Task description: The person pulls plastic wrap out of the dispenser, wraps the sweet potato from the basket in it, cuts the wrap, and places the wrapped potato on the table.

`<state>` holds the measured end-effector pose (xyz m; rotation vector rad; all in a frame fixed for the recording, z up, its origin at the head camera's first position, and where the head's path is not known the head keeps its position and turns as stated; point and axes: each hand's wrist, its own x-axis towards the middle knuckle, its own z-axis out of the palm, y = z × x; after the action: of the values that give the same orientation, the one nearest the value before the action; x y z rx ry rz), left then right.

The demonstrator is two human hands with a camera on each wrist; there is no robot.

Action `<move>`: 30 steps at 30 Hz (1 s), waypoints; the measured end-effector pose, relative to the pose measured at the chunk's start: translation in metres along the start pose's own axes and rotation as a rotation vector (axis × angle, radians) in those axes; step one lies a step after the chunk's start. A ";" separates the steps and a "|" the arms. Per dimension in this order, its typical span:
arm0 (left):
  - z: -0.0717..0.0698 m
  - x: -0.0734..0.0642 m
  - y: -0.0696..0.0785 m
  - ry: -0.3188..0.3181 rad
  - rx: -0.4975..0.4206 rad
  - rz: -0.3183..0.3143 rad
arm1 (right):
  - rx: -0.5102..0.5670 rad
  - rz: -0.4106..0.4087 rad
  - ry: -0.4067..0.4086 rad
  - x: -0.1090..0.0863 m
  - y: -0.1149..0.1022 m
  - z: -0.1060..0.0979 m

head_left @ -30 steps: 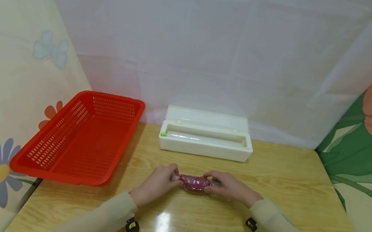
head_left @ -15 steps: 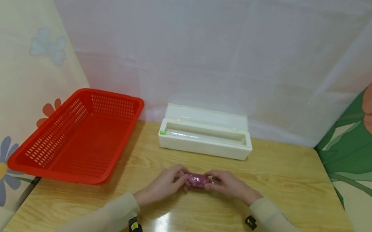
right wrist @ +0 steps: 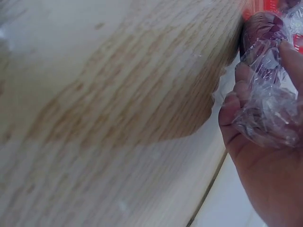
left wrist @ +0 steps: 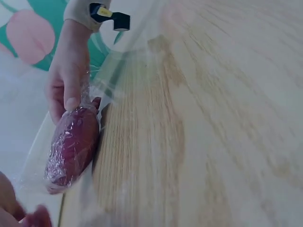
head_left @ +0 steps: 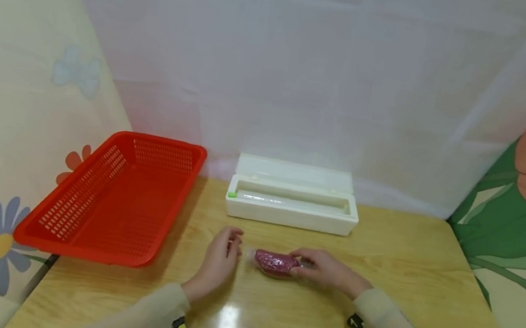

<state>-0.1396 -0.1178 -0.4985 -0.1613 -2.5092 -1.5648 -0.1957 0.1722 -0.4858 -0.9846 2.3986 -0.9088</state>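
Observation:
A purple sweet potato (head_left: 272, 263) wrapped in clear cling film lies on the wooden table (head_left: 409, 276), in the middle of the head view. At its right end my right hand (head_left: 328, 271) pinches it, thumb and fingers round the bunched film (right wrist: 272, 113) in the right wrist view. My left hand (head_left: 220, 257) is apart from it, a short way to the left, with fingers loosely bent and nothing in them. The left wrist view shows the sweet potato (left wrist: 73, 146) with crinkled film and a loose tail of film towards my left hand's fingertips (left wrist: 38, 216).
Behind the sweet potato stands a white cling film box (head_left: 291, 217), lid raised, a roll inside and a green slider at its left. A red plastic basket (head_left: 173, 218) stands at the left. A white cloth (head_left: 306, 80) hangs behind the table.
My left hand first worked on the sweet potato's left end, then let go and moved left. The right hand keeps its hold on the right end.

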 end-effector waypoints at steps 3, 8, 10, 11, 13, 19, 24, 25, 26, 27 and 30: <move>0.001 -0.004 -0.003 -0.079 -0.012 -0.046 | 0.003 0.004 -0.001 0.000 0.001 0.003; 0.006 -0.008 0.000 -0.132 0.000 -0.025 | 0.001 0.002 -0.012 0.002 0.003 0.005; 0.009 -0.008 0.000 -0.132 0.068 0.042 | 0.003 0.001 -0.011 0.002 0.003 0.006; 0.010 -0.008 0.000 -0.141 0.118 0.086 | 0.008 0.003 -0.012 0.003 0.003 0.006; 0.011 -0.008 0.001 -0.163 0.209 0.179 | 0.016 0.000 -0.013 0.003 0.002 0.006; 0.018 -0.007 0.005 -0.217 0.318 0.349 | 0.019 0.015 -0.019 0.003 0.000 0.003; 0.025 -0.003 0.005 -0.250 0.363 0.421 | 0.000 -0.002 -0.015 0.003 -0.001 0.000; 0.027 -0.002 0.004 -0.257 0.378 0.430 | 0.003 -0.005 -0.015 0.003 0.000 0.001; 0.028 -0.001 0.004 -0.262 0.398 0.437 | 0.007 -0.007 -0.016 0.003 0.000 0.001; 0.030 0.000 0.004 -0.267 0.417 0.433 | 0.015 -0.009 -0.017 0.003 0.001 0.001; 0.032 0.001 0.007 -0.304 0.480 0.401 | 0.033 0.003 -0.021 0.002 0.003 0.001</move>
<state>-0.1423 -0.0855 -0.5058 -0.8213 -2.7597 -0.8114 -0.1981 0.1716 -0.4883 -0.9734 2.3596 -0.9296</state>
